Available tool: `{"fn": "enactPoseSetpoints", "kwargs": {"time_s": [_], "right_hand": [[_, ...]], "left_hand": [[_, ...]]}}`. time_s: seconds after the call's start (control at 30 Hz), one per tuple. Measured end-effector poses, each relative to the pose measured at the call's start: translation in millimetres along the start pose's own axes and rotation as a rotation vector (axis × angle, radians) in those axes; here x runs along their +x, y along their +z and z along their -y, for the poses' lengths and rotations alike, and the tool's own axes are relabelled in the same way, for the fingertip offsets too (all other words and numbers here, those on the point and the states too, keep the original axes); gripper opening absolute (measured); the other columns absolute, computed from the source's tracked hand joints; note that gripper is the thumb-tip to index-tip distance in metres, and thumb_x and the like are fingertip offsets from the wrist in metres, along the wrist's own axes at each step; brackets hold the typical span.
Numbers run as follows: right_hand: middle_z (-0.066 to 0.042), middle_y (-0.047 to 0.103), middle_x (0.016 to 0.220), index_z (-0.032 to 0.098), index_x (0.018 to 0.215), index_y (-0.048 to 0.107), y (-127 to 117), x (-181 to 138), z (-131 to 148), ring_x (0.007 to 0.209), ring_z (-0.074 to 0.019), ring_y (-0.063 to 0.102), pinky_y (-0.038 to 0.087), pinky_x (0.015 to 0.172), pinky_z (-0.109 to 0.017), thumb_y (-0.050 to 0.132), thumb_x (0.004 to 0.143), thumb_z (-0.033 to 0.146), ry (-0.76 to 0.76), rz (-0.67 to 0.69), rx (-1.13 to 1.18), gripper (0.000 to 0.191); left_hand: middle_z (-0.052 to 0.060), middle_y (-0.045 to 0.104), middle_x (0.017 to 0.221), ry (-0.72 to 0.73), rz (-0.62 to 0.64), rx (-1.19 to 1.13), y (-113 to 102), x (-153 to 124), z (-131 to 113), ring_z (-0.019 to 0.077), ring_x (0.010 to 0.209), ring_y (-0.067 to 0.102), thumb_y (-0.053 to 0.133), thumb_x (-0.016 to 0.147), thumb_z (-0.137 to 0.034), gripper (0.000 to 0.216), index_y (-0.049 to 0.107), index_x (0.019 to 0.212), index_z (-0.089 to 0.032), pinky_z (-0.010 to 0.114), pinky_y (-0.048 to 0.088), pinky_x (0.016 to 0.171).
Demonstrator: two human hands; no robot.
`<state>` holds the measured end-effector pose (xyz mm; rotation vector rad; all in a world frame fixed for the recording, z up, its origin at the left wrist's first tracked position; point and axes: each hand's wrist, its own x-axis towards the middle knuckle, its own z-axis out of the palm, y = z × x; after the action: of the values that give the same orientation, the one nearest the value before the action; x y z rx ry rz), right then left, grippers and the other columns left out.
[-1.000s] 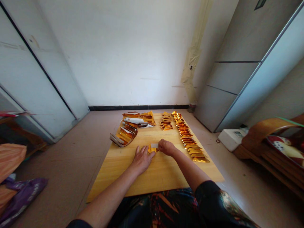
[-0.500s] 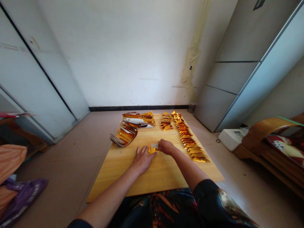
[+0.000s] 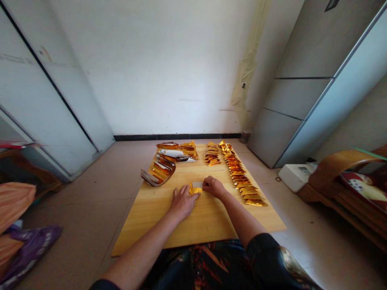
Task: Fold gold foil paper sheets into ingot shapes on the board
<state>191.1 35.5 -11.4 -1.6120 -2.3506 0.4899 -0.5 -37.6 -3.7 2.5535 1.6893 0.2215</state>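
Wooden table (image 3: 211, 225) on floor, gold foil paper (image 3: 196, 188) at centre. Barely any change vs 1 s ago: left hand (image 3: 182, 203) stays flat, grip wide, fingertips pinning paper; right hand (image 3: 214, 187) grip narrow, pinching its edge. Fold still underway.

One worktop (image 3: 196, 229) bore one left hand (image 3: 181, 202), one right hand (image 3: 214, 187), one gold sheet (image 3: 196, 187), one long row (image 3: 240, 177) and one short row (image 3: 211, 156) of folded foil.

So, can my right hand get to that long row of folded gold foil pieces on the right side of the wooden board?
Probably yes. The right hand, pinching the small gold foil sheet, sits just left of the row of folded gold foil pieces, with only bare wooden board between them.
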Motion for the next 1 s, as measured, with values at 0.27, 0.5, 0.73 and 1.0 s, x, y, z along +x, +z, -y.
{"fn": "enactPoseSetpoints", "kwargs": {"time_s": [0.27,0.5,0.73,1.0], "right_hand": [[-0.001,0.058,0.085,0.018,0.08,0.064,-0.3,-1.8,-1.1,0.076,-0.0106,0.053,0.036,0.065,-0.019,0.059,0.079,0.022,0.013,-0.04,0.085,0.007],[0.0,0.058,0.09,0.019,0.086,0.064,0.6,-4.5,5.4,0.075,-0.0113,0.052,0.037,0.065,-0.021,0.071,0.068,0.027,0.058,-0.044,0.072,0.02],[0.0,0.062,0.088,0.019,0.084,0.067,2.6,4.9,-6.2,0.078,-0.0117,0.055,0.04,0.069,-0.02,0.065,0.067,0.013,0.094,-0.008,0.146,0.018],[0.0,0.061,0.084,0.019,0.079,0.066,-1.5,3.4,5.3,0.071,-0.0123,0.054,0.037,0.061,-0.021,0.073,0.065,0.032,0.148,-0.002,0.103,0.02]], "left_hand": [[0.006,0.043,0.138,-0.009,0.018,-0.012,-1.4,-0.3,0.5,0.0303,0.129,0.034,0.048,0.087,-0.031,0.036,0.054,0.121,-0.043,0.06,0.023,0.103],[0.007,0.044,0.137,0.0,0.016,-0.034,-3.9,0.0,0.7,0.0315,0.129,0.035,0.047,0.087,-0.029,0.037,0.055,0.121,-0.041,0.061,0.022,0.102],[0.007,0.045,0.136,0.001,0.019,-0.053,-4.9,0.6,1.4,0.0319,0.128,0.036,0.049,0.086,-0.027,0.037,0.056,0.119,-0.042,0.062,0.022,0.102],[0.007,0.045,0.137,-0.01,0.024,-0.041,-5.1,1.6,-0.8,0.0311,0.129,0.036,0.045,0.088,-0.03,0.036,0.056,0.12,-0.042,0.062,0.022,0.102]]}}
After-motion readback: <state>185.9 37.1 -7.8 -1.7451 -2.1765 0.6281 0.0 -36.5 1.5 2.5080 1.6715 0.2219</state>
